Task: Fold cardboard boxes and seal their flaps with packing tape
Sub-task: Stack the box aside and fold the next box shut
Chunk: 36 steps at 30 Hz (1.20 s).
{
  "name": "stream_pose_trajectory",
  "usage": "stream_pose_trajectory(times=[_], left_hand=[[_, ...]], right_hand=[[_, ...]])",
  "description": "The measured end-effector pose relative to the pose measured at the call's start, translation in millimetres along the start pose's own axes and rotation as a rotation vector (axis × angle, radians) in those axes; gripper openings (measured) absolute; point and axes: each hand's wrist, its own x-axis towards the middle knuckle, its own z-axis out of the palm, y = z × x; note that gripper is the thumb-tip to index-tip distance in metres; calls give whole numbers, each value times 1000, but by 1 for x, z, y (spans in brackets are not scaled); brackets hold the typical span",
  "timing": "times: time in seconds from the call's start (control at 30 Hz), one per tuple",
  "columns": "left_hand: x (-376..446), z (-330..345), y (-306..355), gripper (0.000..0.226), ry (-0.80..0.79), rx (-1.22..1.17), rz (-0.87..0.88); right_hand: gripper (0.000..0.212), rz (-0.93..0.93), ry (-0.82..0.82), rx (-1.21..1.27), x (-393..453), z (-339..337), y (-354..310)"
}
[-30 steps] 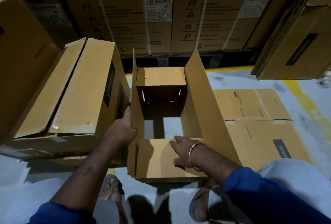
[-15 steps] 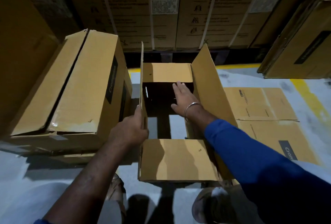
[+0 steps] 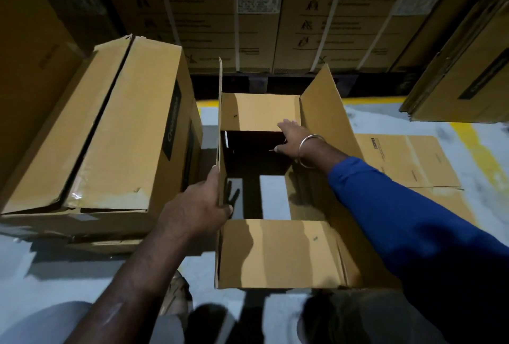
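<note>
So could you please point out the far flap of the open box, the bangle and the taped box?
far flap (image 3: pixel 256 111), head view, on its bare middle.
bangle (image 3: pixel 311 138), head view, on its upper arc.
taped box (image 3: pixel 132 134), head view, on its top panel.

The open cardboard box (image 3: pixel 278 252) is plain tan-brown, dark inside. The taped box (image 3: pixel 110 134) beside it is the same tan with a black label strip. The sleeve (image 3: pixel 407 214) is deep blue, the bangle (image 3: pixel 309 151) silvery. The floor (image 3: pixel 429 123) looks pale grey, perhaps speckled, with a yellow line (image 3: pixel 473 148).
</note>
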Motion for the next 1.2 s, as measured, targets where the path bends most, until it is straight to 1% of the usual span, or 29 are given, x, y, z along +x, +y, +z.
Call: stream_pose_trajectory(times=[0.07,0.13,0.2,0.23,0.27,0.3,0.37,0.4,0.43,0.5,0.6,0.73,0.83,0.87,0.93,1.0,1.1,1.2], left_hand=[[-1,3,7,92,-24,6,15],[-1,7,13,94,-38,-24,31],[-1,14,20,95,-59,-76,37],[-2,18,23,95,-62,-96,35],[-3,22,26,96,-68,-110,26],[-5,26,29,97,-72,-114,18],[-8,35,35,97,-66,-95,9],[-9,40,38,97,-57,-86,8],[-10,46,40,97,-49,-79,6],[-13,56,46,97,-41,-67,-5],[-16,71,49,101,-39,-67,-12],[-12,88,42,104,-114,-14,-47],[-5,98,33,104,-131,49,-65],[-3,100,30,104,-131,69,-66],[0,102,25,105,-147,109,-66],[3,101,21,107,-198,141,-58],[8,99,13,104,-279,192,-16],[8,101,10,100,-221,178,-4]], right_hand=[[79,-49,120,43,-33,-27,5],[73,-52,316,92,-74,-52,18],[70,21,486,134,-115,-65,39],[71,75,522,174,-134,-66,50],[73,144,516,219,-152,-65,61],[76,222,467,265,-169,-60,71],[82,337,256,366,-195,-45,81],[81,343,148,435,-202,-36,81],[77,321,87,509,-205,-28,77],[70,251,78,569,-205,-17,65],[75,148,69,534,-196,-6,40],[72,-10,-44,367,-185,13,7],[70,-72,-161,196,-175,41,-5],[70,-75,-172,133,-172,49,-4],[71,-66,-140,49,-169,61,0],[73,-28,-107,47,-166,65,6],[79,90,-112,84,-161,66,15],[93,190,-130,99,-160,71,19]])
